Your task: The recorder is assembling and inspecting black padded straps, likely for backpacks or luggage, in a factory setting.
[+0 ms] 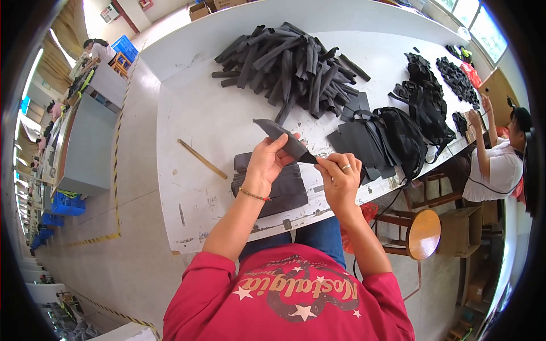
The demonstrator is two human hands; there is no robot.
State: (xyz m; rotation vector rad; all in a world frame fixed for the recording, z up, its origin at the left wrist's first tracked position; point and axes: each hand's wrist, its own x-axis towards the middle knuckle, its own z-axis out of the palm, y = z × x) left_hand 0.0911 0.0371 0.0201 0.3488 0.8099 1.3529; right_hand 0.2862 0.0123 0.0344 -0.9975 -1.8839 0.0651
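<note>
My left hand (269, 161) is closed around a dark grey fabric sleeve (293, 146), its far end sticking up past my fingers. At the sleeve's near right end, my right hand (340, 175) pinches its black end; just what lies between those fingertips is hidden. Beneath my hands, a stack of flat dark fabric pieces (284, 190) lies near the table's front edge. Farther back rises a big loose pile of similar dark fabric tubes (290, 62). To the right of my right hand are flat dark grey panels (359, 142), partly overlapping each other.
A wooden stick (202, 159) lies on the white table (193, 113), left of the stack. Black bags (402, 139) and black strap heaps (424, 79) fill the right side. A co-worker (495, 165) sits at the far right. A round wooden stool (424, 234) stands below the table edge.
</note>
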